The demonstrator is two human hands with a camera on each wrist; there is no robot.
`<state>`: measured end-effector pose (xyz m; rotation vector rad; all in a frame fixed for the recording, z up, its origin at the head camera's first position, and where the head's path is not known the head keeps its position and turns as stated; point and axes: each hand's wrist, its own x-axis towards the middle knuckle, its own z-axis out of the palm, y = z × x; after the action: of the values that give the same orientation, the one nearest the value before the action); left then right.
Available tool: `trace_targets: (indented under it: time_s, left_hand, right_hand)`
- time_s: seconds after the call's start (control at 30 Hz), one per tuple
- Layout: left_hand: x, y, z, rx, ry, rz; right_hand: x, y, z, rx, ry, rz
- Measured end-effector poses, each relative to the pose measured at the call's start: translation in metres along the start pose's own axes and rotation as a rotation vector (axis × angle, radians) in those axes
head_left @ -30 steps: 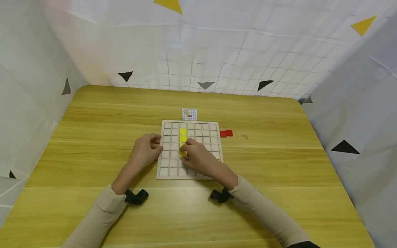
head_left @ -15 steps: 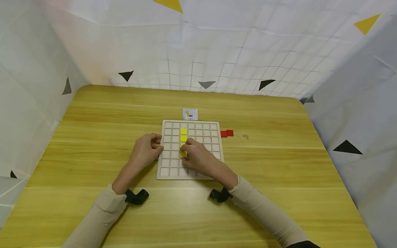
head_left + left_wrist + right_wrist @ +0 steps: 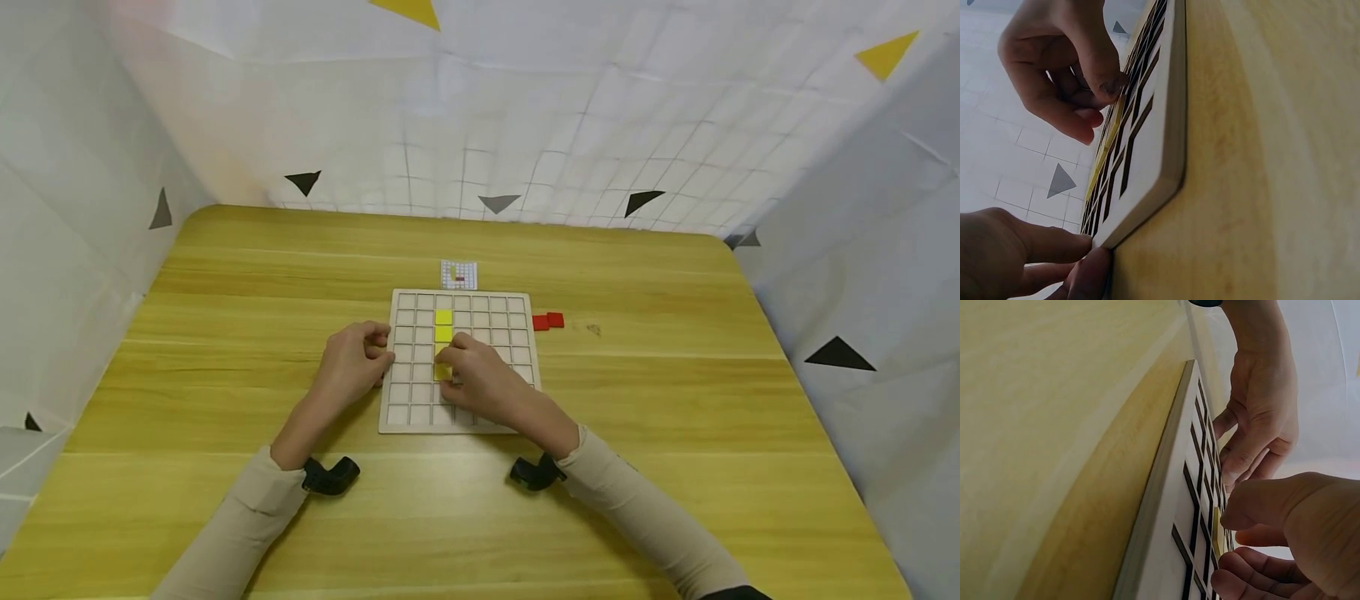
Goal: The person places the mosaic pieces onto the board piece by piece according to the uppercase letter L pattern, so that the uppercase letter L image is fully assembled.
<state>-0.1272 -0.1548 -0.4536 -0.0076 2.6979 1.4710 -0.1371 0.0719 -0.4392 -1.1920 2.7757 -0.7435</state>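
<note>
A pale wooden grid board (image 3: pixel 399 392) lies on the table. A column of yellow square tiles (image 3: pixel 443 317) sits in its cells. My right hand (image 3: pixel 483 379) is over the board, thumb and index finger at the lowest yellow tile (image 3: pixel 442 372) and partly covering it. In the right wrist view the thumb touches this yellow tile's edge (image 3: pixel 1217 528). My left hand (image 3: pixel 352 358) holds the board's left edge between thumb and fingers; the left wrist view shows these fingertips (image 3: pixel 1092 269) at the board's corner.
Two red square tiles (image 3: pixel 547 322) lie just right of the board, one slightly overlapping the other. A small printed grid card (image 3: pixel 458 275) with yellow and red marks lies behind the board. White sheeting (image 3: pixel 525 100) surrounds the table (image 3: pixel 637 400).
Both hands stay almost in place, the left at the board's edge, the right at the lowest yellow tile. The head view shifts very slightly.
</note>
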Motion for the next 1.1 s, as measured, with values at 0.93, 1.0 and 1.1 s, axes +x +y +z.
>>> trace_targets:
  time_s: [0.93,1.0,1.1]
  left_hand:
    - [0.0,0.001,-0.001,-0.011,-0.01,-0.001]
    - [0.0,0.001,-0.001,-0.009,-0.009,-0.003]
    - [0.0,0.001,-0.001,-0.006,-0.009,-0.008]
  right_hand:
    - [-0.032,0.017,-0.014,0.034,0.111,0.013]
    - [-0.035,0.02,-0.015,0.033,0.118,0.023]
    - [-0.039,0.024,-0.016,0.037,0.13,0.027]
